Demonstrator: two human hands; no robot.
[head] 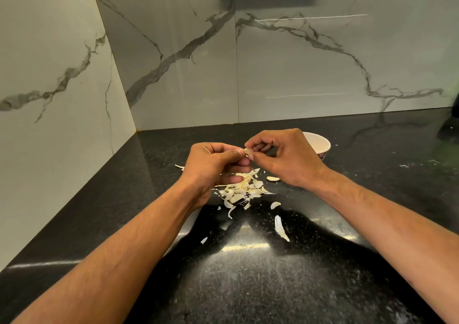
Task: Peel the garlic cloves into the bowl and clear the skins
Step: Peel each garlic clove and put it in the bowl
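We are holding one small pale garlic clove (247,151) up above the black speckled stone counter (323,261), and it is sitting right between our two hands. Our left hand (213,168) is pinching the clove's left end with thumb and forefinger, the other fingers curling under it. Our right hand (285,158) is pinching the clove's right side with its fingertips (250,157), the knuckles arching over it. Directly below both hands a loose heap of papery cream garlic skins (242,190) is lying on the counter, touching nothing we are holding. Single skin scraps (282,229) are lying nearer to us, apart from the heap. A small pale piece (273,179), clove or skin we cannot tell, is lying just right of the heap. The round white bowl (320,144) is standing behind our right hand, partly hidden by it; we cannot see inside it
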